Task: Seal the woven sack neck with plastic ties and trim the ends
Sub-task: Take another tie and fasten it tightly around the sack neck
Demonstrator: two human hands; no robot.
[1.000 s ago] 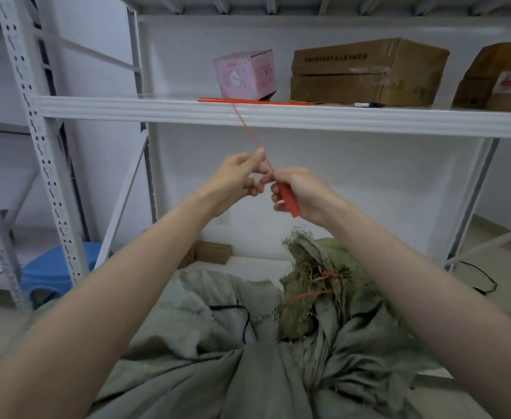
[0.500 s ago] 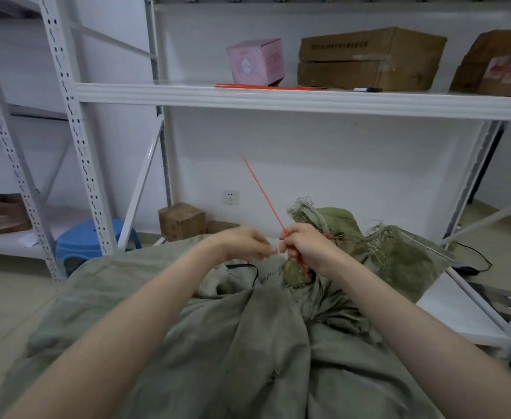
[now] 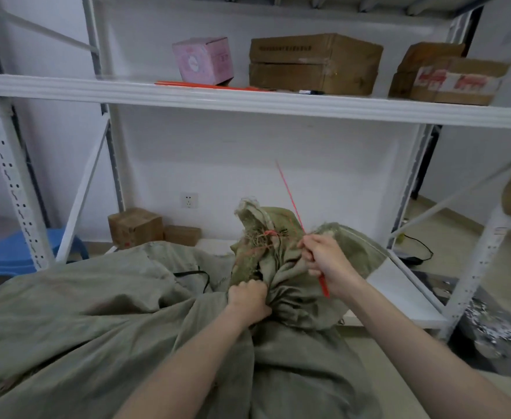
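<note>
Coarse, matt woven cloth on the sack (image 3: 97, 313), frayed; thin smooth red plastic in the tie (image 3: 289, 195); white painted metal shelving (image 3: 248, 99); dull brown cardboard boxes (image 3: 314, 65).

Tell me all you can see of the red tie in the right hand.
The red tie is a long, thin, straight plastic strip. Its narrow tail points up and slightly left, free in the air; its thicker end sticks out below the right hand, whose fingers pinch it part-way along. It stands tilted beside the gathered neck of the green woven sack, not yet looped round it. Whether it touches the cloth cannot be told.
</note>
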